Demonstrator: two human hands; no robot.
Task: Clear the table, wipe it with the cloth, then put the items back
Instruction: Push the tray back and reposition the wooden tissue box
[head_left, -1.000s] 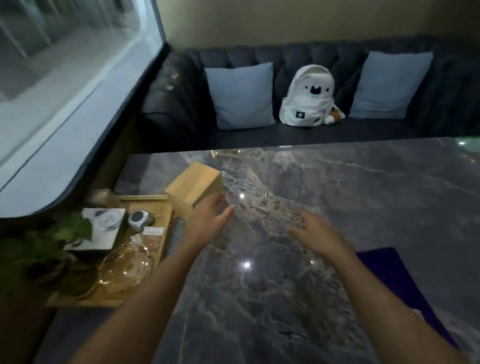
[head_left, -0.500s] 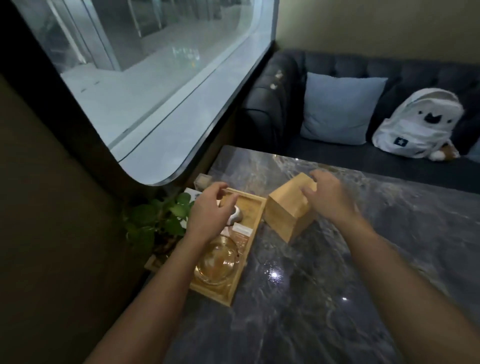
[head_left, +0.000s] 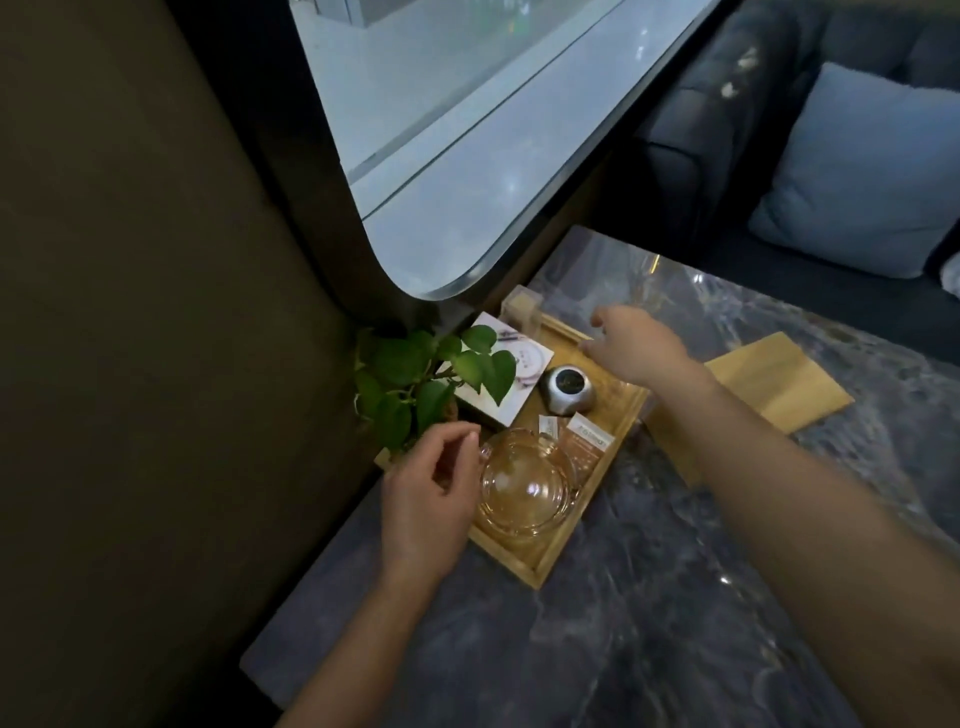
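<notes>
A wooden tray (head_left: 558, 553) sits at the left edge of the dark marble table (head_left: 649, 623). It holds a glass bowl (head_left: 524, 486), a small silver device (head_left: 568, 391), two sachets (head_left: 587, 441), a white box (head_left: 511, 382), a clear block (head_left: 521, 312) and a green plant (head_left: 426, 387). My left hand (head_left: 428, 501) hovers at the tray's near left side, fingers apart, beside the bowl. My right hand (head_left: 639, 343) reaches over the tray's far rim, fingers spread, holding nothing. A wooden box (head_left: 769, 384) stands on the table right of the tray, partly behind my right arm.
A curved window (head_left: 467, 130) and a dark wall panel (head_left: 156, 312) close off the left side. A dark sofa (head_left: 701, 130) with a blue cushion (head_left: 862, 171) runs behind the table. The cloth is out of view.
The view has swung left and down. My right hand left the wooden box and moved to the tray's far rim. My left hand slid back from the silver device to the tray's near side.
</notes>
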